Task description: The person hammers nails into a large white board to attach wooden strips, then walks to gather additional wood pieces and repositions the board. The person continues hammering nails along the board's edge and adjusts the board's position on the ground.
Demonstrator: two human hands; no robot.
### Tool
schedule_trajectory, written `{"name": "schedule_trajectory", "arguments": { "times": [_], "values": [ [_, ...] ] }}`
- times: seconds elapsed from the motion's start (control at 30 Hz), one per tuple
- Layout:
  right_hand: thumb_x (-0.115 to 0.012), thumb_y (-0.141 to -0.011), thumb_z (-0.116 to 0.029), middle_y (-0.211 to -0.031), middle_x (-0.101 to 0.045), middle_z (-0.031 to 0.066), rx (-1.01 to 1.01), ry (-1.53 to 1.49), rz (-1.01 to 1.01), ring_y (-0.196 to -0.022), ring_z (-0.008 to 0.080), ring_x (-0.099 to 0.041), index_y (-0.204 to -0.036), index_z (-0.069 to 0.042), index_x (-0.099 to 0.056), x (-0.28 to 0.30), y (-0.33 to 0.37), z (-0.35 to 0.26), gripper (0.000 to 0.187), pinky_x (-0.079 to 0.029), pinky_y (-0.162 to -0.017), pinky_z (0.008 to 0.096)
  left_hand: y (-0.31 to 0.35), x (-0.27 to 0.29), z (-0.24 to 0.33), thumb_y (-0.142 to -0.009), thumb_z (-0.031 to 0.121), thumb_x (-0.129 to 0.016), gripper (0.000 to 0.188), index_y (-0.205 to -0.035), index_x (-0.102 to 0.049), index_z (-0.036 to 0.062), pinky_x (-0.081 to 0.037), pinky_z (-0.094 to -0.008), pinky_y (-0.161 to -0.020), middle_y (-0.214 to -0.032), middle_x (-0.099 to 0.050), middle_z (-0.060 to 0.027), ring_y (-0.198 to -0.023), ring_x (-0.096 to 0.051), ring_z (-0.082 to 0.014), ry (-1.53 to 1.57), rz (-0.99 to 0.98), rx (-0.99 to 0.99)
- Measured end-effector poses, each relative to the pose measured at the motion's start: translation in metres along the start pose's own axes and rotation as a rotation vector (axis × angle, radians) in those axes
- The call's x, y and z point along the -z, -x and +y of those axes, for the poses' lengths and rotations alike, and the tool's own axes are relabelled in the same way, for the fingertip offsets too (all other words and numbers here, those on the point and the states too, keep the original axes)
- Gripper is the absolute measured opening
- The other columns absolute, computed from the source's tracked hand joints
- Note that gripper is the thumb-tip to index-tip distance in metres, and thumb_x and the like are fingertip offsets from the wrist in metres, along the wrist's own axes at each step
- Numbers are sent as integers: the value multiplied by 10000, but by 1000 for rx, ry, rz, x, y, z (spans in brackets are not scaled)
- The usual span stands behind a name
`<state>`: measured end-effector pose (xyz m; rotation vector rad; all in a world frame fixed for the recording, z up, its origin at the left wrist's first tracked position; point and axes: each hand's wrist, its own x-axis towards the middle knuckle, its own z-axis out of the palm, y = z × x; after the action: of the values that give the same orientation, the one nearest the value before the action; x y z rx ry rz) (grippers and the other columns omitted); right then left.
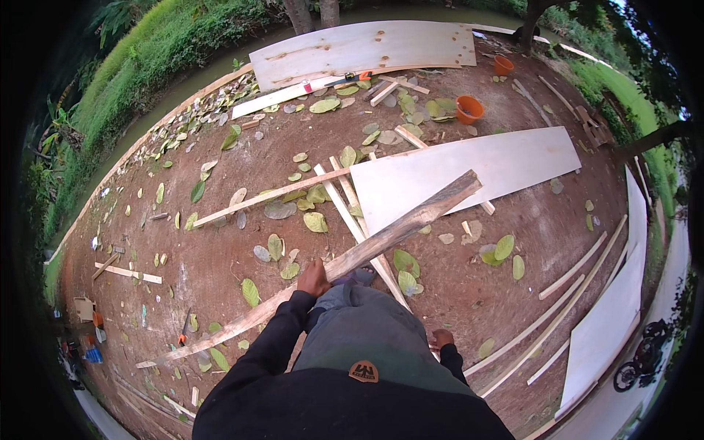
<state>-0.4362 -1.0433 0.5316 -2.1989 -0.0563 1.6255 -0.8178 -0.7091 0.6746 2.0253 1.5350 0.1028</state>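
My left hand (pixel 314 279) is closed around a long, rough-edged wooden plank (pixel 367 249). The plank runs slantwise in front of my legs, from the ground at lower left up toward a pale plywood sheet (pixel 469 169). Its far right end overlaps that sheet in view. My right hand (pixel 441 337) hangs low beside my right hip, apart from the plank. It is small and partly hidden by my clothing, so its finger posture is unclear. Narrow timber strips (pixel 341 198) lie crossed beneath and beside the plywood sheet.
Another plywood sheet (pixel 367 51) stands at the back, with a handsaw (pixel 352 78) before it. Orange buckets (pixel 469 110) sit at back right. Timber strips (pixel 557 323) and a white sheet (pixel 605 330) lie at right. An orange-handled tool (pixel 183 337) and dry leaves dot the soil.
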Motion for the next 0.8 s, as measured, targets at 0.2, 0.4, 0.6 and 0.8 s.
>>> {"name": "schedule_trajectory", "arguments": {
  "times": [0.2,0.4,0.6,0.8],
  "values": [
    [-694,-853,-243,-1086,-658,131,502,784,-62,-926,303,-681,-1067,-64,-657,-34,-2,-2,281,-569,-778,440,-13,1,-10,-650,217,-764,540,-1028,-460,-18,-481,-533,-856,-1031,-580,-277,-1037,-557,-473,2,-5,59],
    [-693,-798,-57,-1073,-661,100,-32,32,-41,-947,217,-683,-1114,-50,-658,-47,16,20,317,-562,-806,374,-44,-4,-13,-633,221,-788,579,-1024,-436,-22,-474,-533,-857,-1037,-571,-306,-995,-548,-508,-77,-71,122],
    [-491,-936,-263,-1083,-599,99,-223,-288,-149,-1044,325,-619,-1137,-128,-535,-52,94,172,246,-516,-705,552,-70,-5,-49,-597,173,-811,642,-1063,-423,-38,-467,-525,-874,-1031,-576,-306,-999,-548,-515,-30,-165,39],
    [-470,-918,-415,-990,-675,113,-169,623,-252,-942,296,-654,-1059,-198,-588,-136,155,282,285,-509,-787,492,-103,19,-52,-609,124,-839,636,-1067,-431,-46,-481,-520,-858,-1033,-597,-320,-986,-580,-513,-15,-204,156]
  ]
}}
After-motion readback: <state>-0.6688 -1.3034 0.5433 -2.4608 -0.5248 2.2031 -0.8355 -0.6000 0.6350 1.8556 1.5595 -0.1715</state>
